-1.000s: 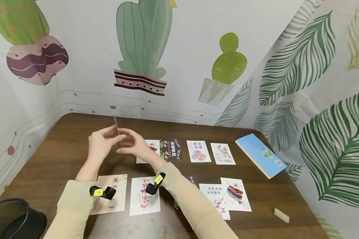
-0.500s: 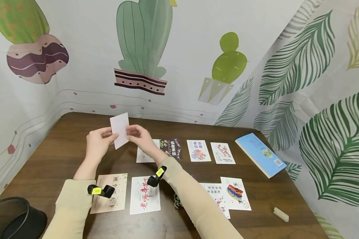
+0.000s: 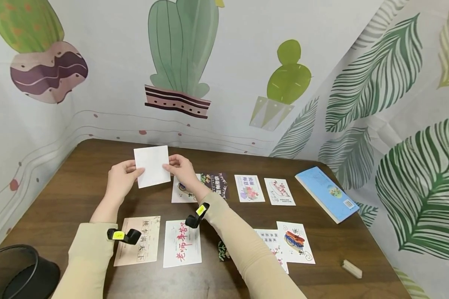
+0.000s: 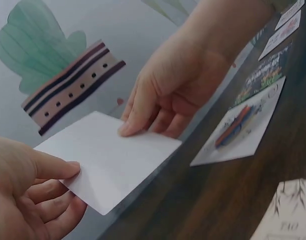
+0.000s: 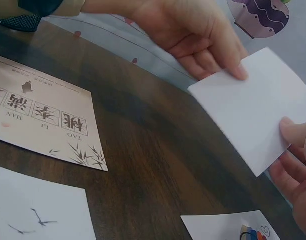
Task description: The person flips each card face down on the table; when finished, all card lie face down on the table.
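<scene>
Left of centre in the frame, my left hand (image 3: 122, 179) and right hand (image 3: 183, 171) pinch opposite edges of a white card (image 3: 153, 166), blank face toward me, above the worktop (image 3: 83, 195). Uneven pulling could bend it or slip it free; a right hand dipped too low could shift the scribble-printed greeting card (image 3: 181, 194) partly hidden behind it.

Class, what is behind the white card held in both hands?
Fingers show behind the white card, with brown table beyond. The card's far side, and any print there, cannot be seen.
</scene>
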`<state>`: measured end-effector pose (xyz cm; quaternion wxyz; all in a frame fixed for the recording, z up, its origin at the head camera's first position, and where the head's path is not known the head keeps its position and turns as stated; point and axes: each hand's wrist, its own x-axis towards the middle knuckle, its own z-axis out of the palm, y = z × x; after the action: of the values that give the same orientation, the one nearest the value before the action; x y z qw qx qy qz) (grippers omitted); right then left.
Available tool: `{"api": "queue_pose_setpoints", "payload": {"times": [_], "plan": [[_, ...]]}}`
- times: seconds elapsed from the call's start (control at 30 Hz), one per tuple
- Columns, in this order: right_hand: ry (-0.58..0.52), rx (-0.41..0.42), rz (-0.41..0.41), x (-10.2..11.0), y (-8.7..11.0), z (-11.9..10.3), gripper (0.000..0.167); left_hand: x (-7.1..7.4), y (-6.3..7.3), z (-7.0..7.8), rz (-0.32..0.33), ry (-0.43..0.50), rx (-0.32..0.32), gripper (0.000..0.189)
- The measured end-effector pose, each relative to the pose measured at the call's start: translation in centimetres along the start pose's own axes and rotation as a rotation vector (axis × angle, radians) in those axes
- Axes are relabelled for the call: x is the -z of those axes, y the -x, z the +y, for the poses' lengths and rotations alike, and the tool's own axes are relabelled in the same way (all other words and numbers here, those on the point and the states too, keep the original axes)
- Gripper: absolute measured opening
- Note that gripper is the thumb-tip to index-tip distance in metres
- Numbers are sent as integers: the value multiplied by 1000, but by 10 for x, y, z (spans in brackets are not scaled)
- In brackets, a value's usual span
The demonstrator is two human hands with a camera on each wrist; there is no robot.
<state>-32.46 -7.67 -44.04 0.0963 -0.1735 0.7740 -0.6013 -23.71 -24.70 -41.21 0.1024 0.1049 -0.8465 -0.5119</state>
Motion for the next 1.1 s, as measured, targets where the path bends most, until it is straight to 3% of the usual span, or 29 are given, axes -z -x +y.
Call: {"api": "queue_pose_setpoints", "payload": {"times": [0.13,0.27,0.47,0.83,1.1], "plan": [[6,-31,-21,-2,-1,3,25,0,-1,-9,-10,-11,58,47],[11,-75,-2,-8,-1,6,24,-2,-2,-17,31,-45,98,50],[23,-129,33,-15,2,8,25,-5,-3,-28,66,-111,87,53],[168,-218,52,-17,8,5,23,-13,-8,-36,24,-224,89,55],[333,-236,98,-15,10,2,19,-17,-6,-40,-25,-325,39,54]]}}
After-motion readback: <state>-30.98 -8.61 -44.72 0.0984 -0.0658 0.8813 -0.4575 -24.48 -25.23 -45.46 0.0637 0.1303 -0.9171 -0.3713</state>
